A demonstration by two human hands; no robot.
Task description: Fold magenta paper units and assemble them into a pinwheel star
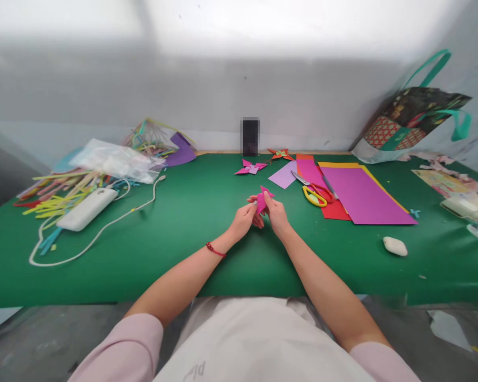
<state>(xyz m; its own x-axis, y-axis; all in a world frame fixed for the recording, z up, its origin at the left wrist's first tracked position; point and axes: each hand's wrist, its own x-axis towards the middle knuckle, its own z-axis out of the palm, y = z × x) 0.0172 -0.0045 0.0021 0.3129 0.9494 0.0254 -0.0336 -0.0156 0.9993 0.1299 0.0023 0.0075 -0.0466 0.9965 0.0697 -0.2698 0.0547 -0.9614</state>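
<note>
Magenta folded paper (261, 202) pinched between left fingers (250, 210) and right fingers (269, 201), upper tip jutting past them.

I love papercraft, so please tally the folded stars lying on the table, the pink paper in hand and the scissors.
Folded stars, not held: 2 (pink star, orange star)
Held pink paper: 1
Scissors: 1 pair
Total: 4

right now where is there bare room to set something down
Bare green table shows between the white cable and left hand, and between the right forearm and white rounded object. Crowded: left side, with paper strips and white device; right rear, with scissors and purple sheet.
</note>
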